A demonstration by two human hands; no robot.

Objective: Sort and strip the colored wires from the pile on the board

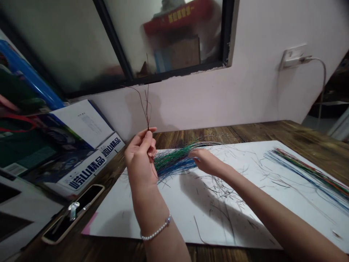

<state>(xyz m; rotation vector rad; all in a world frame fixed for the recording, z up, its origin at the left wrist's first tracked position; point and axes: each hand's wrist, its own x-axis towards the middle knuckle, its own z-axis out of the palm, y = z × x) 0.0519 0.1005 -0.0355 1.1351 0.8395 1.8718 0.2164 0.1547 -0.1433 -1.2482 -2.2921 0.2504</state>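
Head view — the left hand (141, 160) pinches a few thin dark strands (145, 107) upright between thumb and fingers; the right hand (208, 162), fingers pressed together, seems to touch a green-blue fibre bundle (174, 162) lying on a white board (114, 225).

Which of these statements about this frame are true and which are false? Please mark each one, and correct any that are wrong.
1. The left hand pinches a few thin dark strands upright in its fingertips. True.
2. The pearl bracelet is on the right wrist. False: it is on the left wrist.
3. The right hand touches a green-and-blue fibre bundle. True.
4. The white sheet lies on a glass table. False: it lies on a wooden table.
5. A cord runs from a wall socket. True.
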